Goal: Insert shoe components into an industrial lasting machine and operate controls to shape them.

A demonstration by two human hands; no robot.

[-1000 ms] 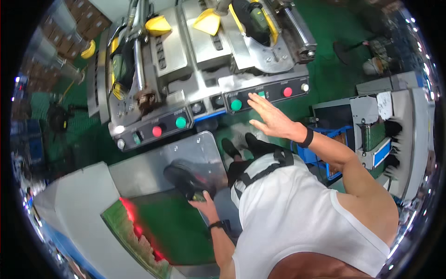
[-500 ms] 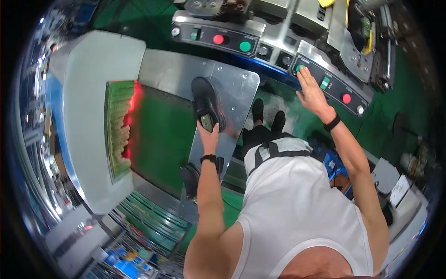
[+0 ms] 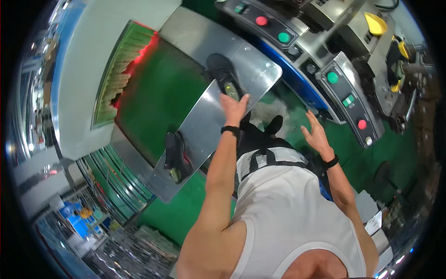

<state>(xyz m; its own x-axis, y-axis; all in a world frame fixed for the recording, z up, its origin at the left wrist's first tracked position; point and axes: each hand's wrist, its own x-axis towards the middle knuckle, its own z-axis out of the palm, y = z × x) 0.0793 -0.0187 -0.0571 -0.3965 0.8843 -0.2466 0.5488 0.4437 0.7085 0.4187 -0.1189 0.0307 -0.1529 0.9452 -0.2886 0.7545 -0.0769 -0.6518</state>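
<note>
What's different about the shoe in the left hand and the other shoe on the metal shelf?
The held shoe has the left hand at its heel; the loose shoe has no hand on it. The held shoe is nearer the button panels, while the loose shoe lies toward the metal shelf's other end. Both are black, with something yellow-green showing at the heel end.

Black shoe (image 3: 221, 69): is sitting just ahead of the left hand (image 3: 233, 109), its heel end being gripped between thumb and fingers (image 3: 224, 98).
Toe (image 3: 215, 60): is pointing away from the fingers, rounded and dark, angling to the upper left.
Green last (image 3: 231, 90): is filling the opening between the fingertips, showing yellowish dots on top.
Pose: is facing opening upward; the sole is hiding underneath.
</note>
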